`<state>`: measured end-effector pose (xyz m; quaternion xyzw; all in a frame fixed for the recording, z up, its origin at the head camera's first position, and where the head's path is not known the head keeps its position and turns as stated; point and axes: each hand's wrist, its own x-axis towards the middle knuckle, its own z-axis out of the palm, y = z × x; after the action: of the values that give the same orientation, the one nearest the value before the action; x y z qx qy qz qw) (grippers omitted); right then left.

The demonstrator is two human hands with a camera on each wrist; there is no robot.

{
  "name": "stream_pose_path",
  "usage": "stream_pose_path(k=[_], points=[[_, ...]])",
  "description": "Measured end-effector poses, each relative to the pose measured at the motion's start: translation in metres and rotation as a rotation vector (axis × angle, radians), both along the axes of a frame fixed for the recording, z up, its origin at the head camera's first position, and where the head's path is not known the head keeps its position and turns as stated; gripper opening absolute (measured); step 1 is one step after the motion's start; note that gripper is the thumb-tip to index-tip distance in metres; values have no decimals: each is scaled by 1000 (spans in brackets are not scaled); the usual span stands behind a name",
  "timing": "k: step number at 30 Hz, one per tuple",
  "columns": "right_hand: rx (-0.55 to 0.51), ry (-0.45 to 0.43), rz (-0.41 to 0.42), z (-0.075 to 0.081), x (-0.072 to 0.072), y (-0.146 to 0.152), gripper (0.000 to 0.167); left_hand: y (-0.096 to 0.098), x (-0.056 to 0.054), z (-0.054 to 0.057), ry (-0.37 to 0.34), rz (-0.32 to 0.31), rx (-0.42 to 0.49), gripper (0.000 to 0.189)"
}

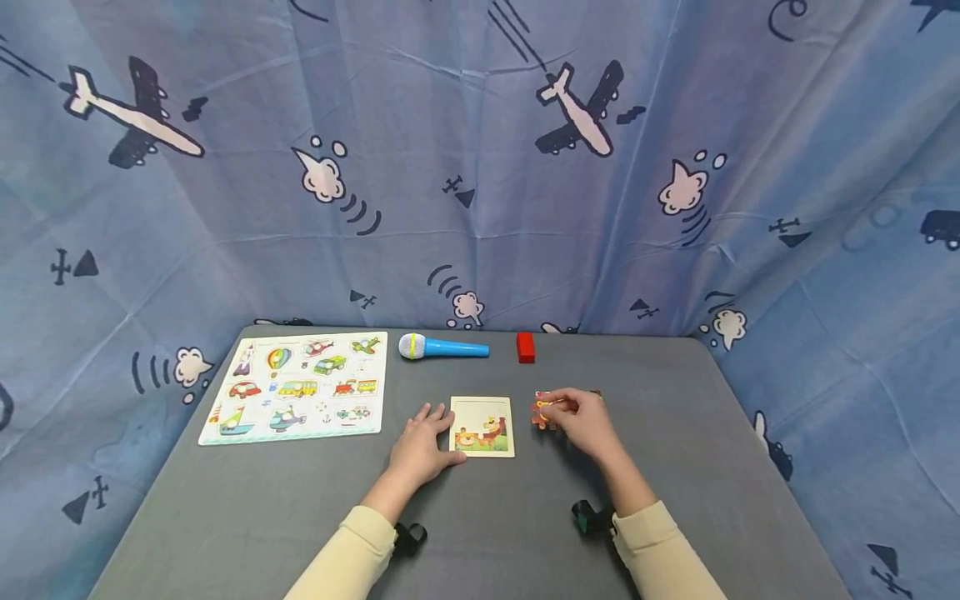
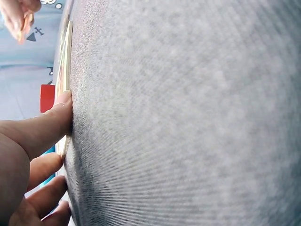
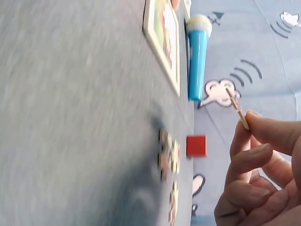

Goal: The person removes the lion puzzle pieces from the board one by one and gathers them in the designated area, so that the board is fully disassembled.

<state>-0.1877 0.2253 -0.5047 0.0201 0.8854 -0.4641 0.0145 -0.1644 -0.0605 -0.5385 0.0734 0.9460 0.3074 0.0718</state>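
From the head view, the puzzle tray [image 1: 482,426] is steadied by the flat, open-fingered left hand [image 1: 422,448]; only its bottom row is filled, loose pieces [image 1: 542,414] lying right of it. In the left wrist view, the tray's edge [image 2: 66,70] is touched by the thumb [image 2: 51,120]. In the right wrist view, one piece [image 3: 236,108] is pinched by the right hand [image 3: 261,174], lifted beyond the tray [image 3: 163,40].

I see the left hand [image 1: 422,447] resting flat on the grey table [image 1: 247,517], fingers touching the puzzle tray [image 1: 483,426]. The right hand [image 1: 583,423] pinches a puzzle piece [image 1: 543,406] above loose pieces [image 1: 544,419]. Behind: toy microphone [image 1: 442,347], red block [image 1: 526,347], vehicle board [image 1: 300,387].
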Motion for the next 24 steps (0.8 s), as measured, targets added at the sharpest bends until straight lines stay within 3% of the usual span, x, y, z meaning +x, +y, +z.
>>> stream_pose_path(k=[7,13,17,24], points=[[3,16,-28,-6,0,29,23,0,0,-1,1,4,-4,76],[46,-48,-42,-13,-3,48,23,0,0,-3,2,6,-3,76],[84,-91,-40,-20,-7,55,22,0,1,-3,-7,8,-2,76],[176,-80,-44,-30,-12,58,17,0,-2,-3,-7,6,-17,77]])
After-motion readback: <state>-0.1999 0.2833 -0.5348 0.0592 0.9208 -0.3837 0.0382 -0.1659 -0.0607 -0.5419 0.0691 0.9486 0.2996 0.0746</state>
